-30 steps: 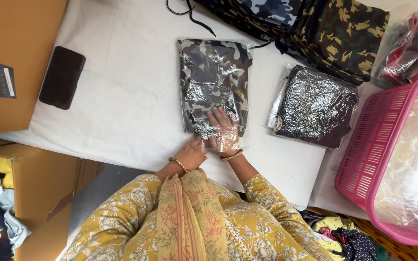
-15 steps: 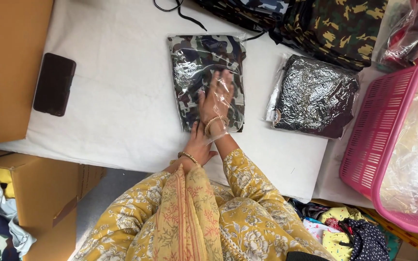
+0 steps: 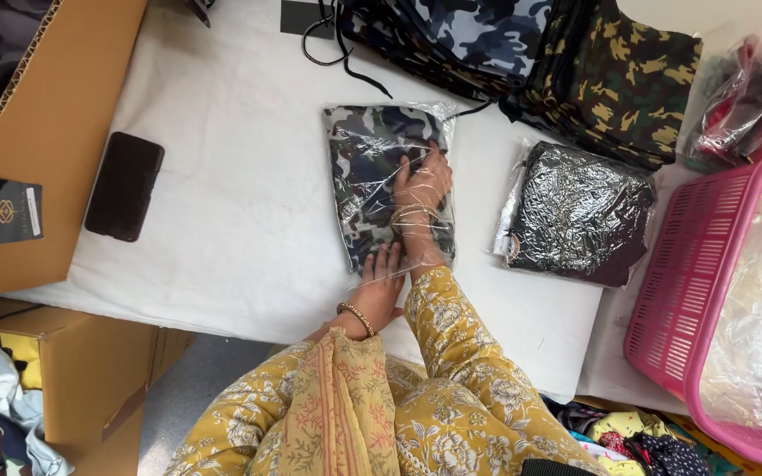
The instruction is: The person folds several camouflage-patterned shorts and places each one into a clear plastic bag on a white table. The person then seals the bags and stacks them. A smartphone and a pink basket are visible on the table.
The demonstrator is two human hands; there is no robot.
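Observation:
A camouflage garment (image 3: pixel 365 167) lies on the white table (image 3: pixel 240 220) inside a clear plastic bag (image 3: pixel 438 119). My right hand (image 3: pixel 422 189) is pushed deep into the bag through its near opening, fingers flat on the folded cloth. My left hand (image 3: pixel 379 289) rests at the bag's open near edge and holds the plastic there.
A dark packed garment in plastic (image 3: pixel 579 211) lies right of the bag. Stacks of camouflage clothes (image 3: pixel 610 75) sit at the back. A pink basket (image 3: pixel 690 273) with clear bags stands at right. A black phone (image 3: pixel 123 185) and a cardboard box (image 3: pixel 46 150) are at left.
My right hand has slid further into the bag, from its near opening up over the garment. My left hand stays at the bag's mouth.

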